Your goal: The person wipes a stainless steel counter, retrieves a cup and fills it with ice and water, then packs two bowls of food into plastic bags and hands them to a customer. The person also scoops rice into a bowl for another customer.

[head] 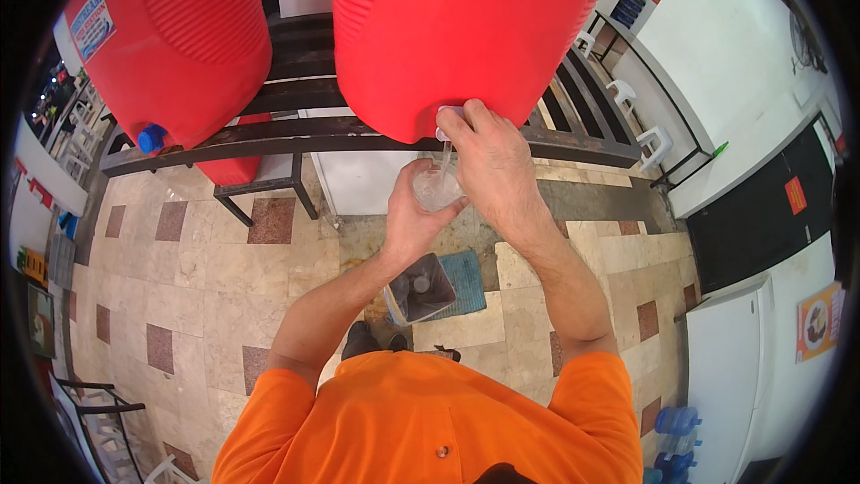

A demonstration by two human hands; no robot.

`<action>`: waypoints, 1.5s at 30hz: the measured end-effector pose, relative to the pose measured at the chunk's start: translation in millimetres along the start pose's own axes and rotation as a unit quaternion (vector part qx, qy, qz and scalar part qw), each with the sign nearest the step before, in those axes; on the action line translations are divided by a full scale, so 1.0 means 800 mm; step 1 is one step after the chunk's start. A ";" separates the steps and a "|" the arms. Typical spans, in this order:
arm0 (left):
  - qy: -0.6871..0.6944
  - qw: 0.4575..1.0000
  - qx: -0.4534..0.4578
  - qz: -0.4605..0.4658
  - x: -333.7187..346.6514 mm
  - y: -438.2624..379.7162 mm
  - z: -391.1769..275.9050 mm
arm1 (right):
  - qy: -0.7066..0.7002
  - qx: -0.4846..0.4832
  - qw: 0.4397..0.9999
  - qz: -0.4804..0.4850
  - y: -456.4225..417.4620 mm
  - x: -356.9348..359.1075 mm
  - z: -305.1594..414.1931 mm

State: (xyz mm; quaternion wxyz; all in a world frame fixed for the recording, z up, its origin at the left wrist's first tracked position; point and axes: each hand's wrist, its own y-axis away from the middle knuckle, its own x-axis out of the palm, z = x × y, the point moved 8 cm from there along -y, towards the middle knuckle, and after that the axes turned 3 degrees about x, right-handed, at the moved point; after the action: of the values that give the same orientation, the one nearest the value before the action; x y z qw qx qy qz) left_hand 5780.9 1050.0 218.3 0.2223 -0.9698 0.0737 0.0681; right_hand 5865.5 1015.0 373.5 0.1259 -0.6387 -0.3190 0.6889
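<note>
Before me a large red plastic water container stands on a dark slatted rack. My right hand grips the white spigot low on its front. From the spigot a thin stream of water runs down into a clear cup. My left hand holds that cup from the side, thumb and fingers around it, just under the outlet. Some liquid seems to be in the cup; its level is hard to tell.
A second red container with a blue spigot cap stands at left. Below my hands are a lined waste bin and a blue mat on the tiled floor. At right are a white refrigerator and several blue water jugs.
</note>
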 end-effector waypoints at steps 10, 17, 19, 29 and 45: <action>0.007 1.000 -0.011 0.012 0.001 -0.001 0.006 | -0.010 0.012 1.000 -0.011 0.003 -0.001 -0.008; 0.035 0.999 -0.028 -0.010 -0.022 0.012 0.003 | -0.150 0.043 0.987 0.046 0.013 -0.022 -0.004; 0.021 0.999 -0.019 -0.019 -0.039 0.023 0.003 | -0.142 0.030 0.989 -0.013 0.027 -0.050 0.002; 0.058 0.992 -0.093 -0.070 -0.189 0.116 0.011 | -0.710 -0.082 0.699 0.034 0.080 -0.145 0.096; -0.099 0.940 -0.141 -0.295 -0.609 0.350 -0.024 | -0.812 -0.522 0.170 0.200 -0.010 -0.206 0.516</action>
State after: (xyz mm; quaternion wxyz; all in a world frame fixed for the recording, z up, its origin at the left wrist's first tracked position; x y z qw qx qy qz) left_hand 5257.0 847.0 197.4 0.0999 -0.9577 -0.2489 0.1046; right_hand 5492.3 810.7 501.9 -0.7084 0.3210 -0.3882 0.4945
